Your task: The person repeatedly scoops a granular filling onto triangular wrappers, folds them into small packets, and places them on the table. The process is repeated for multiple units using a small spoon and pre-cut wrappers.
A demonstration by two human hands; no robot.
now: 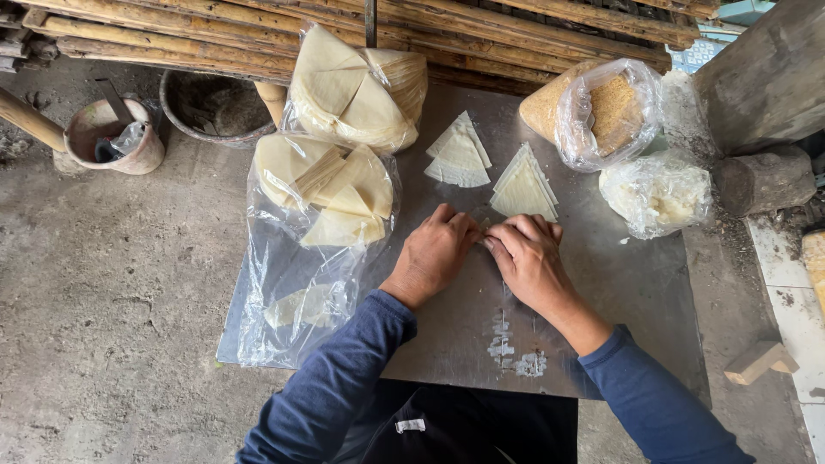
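Observation:
My left hand (436,249) and my right hand (526,255) rest knuckles-up on a metal sheet (636,283), fingertips meeting over something small and pale that the fingers mostly hide. Just beyond my right hand lies a stack of triangular pastry wrappers (522,191). A second triangular stack (461,155) sits farther back. Both forearms wear dark blue sleeves.
An open plastic bag of folded wrappers (331,193) lies left of my hands, another bag of them (361,90) behind it. At right stand a bag of brown crumbs (606,107) and a bag of white filling (657,193). Bamboo poles (258,34), a clay pot (112,133) and concrete floor surround.

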